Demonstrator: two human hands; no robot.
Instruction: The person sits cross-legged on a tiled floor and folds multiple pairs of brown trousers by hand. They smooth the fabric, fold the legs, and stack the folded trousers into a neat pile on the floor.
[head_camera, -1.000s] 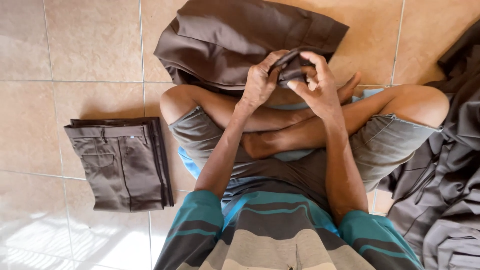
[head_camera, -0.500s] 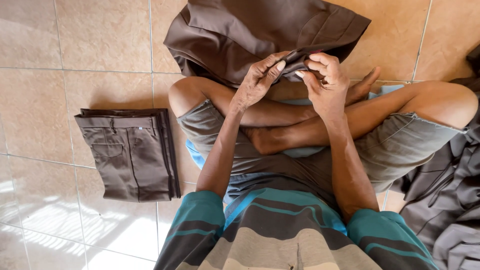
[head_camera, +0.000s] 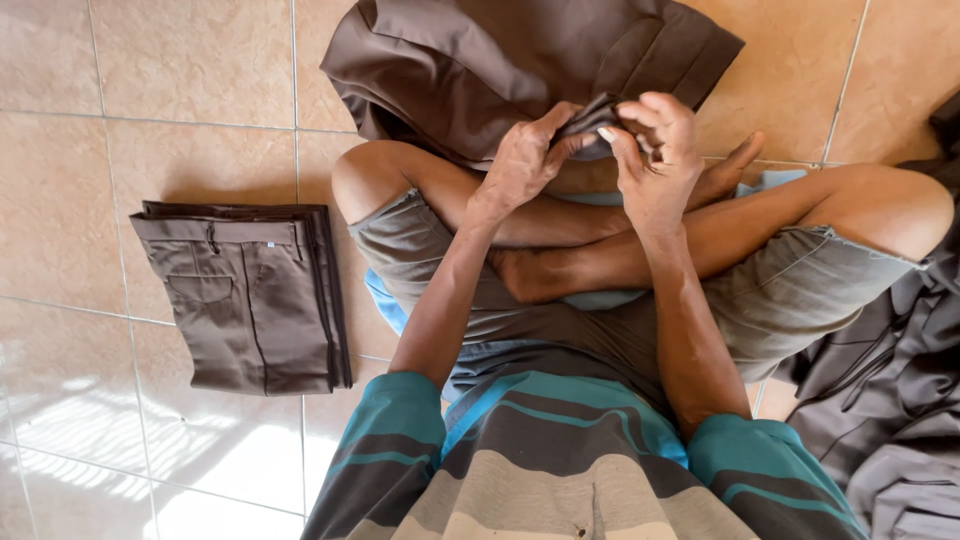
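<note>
Left hand (head_camera: 520, 160) and right hand (head_camera: 655, 160) both pinch one bunched edge of the brown trousers (head_camera: 520, 60), fingers pressed together on the cloth. Smooth woven fabric, draped over the crossed legs onto the tiled floor (head_camera: 150, 60). Folded trousers (head_camera: 245, 300) lie flat, rectangular, at the floor's left edge; grey garment heap (head_camera: 890, 400) at the right edge.

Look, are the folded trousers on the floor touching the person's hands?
No, the folded trousers lie apart on the tiles, while the left hand and right hand pinch the brown garment.
</note>
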